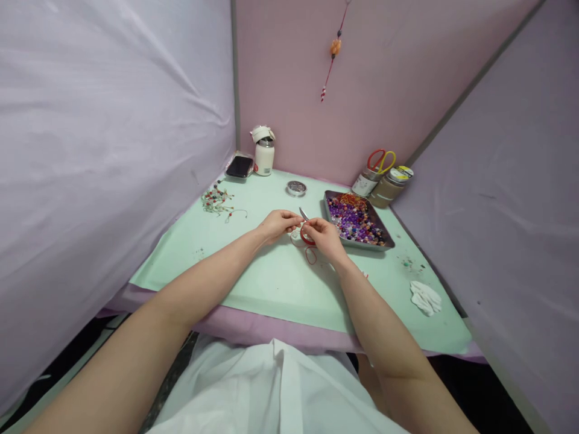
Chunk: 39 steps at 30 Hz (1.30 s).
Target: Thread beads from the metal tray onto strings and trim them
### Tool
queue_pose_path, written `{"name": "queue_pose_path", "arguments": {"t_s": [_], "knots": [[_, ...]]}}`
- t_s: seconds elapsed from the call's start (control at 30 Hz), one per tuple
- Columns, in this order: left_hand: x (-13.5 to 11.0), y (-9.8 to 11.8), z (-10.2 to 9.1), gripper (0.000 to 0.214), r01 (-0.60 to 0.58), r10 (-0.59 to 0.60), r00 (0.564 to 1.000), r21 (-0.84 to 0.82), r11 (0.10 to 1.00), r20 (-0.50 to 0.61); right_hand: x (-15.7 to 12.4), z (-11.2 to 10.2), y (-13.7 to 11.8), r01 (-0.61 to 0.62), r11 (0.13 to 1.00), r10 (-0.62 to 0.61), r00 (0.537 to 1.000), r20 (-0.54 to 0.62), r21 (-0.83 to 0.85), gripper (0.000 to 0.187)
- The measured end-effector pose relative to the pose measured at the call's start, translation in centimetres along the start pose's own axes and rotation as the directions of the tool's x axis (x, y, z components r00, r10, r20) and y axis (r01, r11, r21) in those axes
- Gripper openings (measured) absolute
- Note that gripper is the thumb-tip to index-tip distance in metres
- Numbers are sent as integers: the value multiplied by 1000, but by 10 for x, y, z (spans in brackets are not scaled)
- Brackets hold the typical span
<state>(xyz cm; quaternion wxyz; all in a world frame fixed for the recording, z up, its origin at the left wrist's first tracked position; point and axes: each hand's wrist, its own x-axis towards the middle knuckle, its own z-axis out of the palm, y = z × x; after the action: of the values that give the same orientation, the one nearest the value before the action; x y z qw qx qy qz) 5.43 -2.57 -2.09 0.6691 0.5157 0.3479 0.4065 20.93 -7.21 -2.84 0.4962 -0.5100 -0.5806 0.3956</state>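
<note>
My left hand (281, 224) is closed in a pinch over the middle of the table, its fingertips at a thin red cord (310, 257) that loops down below. Close beside it, my right hand (322, 234) grips a small pair of scissors (307, 236) with red handles. Their metal blade points up and away between the two hands. The exact point where the fingers meet the cord is too small to make out. Just right of my right hand stands a metal tray (368, 245) full of purple, clear and dark beads (353, 220).
Behind are a round tin (296, 188), a white bottle (265, 157) and a phone (239, 167). Beaded strings (217, 200) lie left. Two jars (391, 185), one holding scissors (380, 160), stand back right; a white glove (425, 298) lies right. A beaded cord (335, 48) hangs on the wall.
</note>
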Motion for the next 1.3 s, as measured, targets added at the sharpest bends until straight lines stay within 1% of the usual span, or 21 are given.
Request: {"name": "queue_pose_path", "arguments": {"t_s": [0.1,0.2,0.37,0.53,0.67,0.77,0.87,0.97,1.1,1.3], "knots": [[0,2,0,16,4,-3,1000,-35,999,18,2,-3,0,-6,1000,7,1000,-16,24,29],[-2,5,0,14,-6,8,999,-47,999,41,3,-5,-1,-18,999,17,1000,8,33,31],[-4,9,2,12,-24,25,1000,-40,999,16,1,-5,-3,-18,1000,18,1000,8,-21,29],[-1,5,3,9,-111,110,993,-20,994,-37,1,-6,-4,-10,1000,9,1000,-10,-29,25],[3,2,4,10,-183,184,981,25,983,-63,1,-6,-5,2,999,-3,1000,-27,-39,25],[2,4,3,9,-242,248,967,94,966,-56,1,-6,-6,26,997,-30,999,-45,-74,27],[0,8,3,10,-298,304,953,144,944,-19,1,-5,-5,59,992,-66,996,-53,-116,26],[-3,10,4,12,-340,340,940,174,924,29,1,-3,-4,125,984,-137,987,-85,-131,24],[-4,10,9,13,-339,334,941,187,922,59,-2,-1,-6,195,970,-213,969,-125,-146,23],[-9,11,15,12,-305,299,952,156,939,63,-4,0,-10,229,957,-250,963,-104,-180,14]]}}
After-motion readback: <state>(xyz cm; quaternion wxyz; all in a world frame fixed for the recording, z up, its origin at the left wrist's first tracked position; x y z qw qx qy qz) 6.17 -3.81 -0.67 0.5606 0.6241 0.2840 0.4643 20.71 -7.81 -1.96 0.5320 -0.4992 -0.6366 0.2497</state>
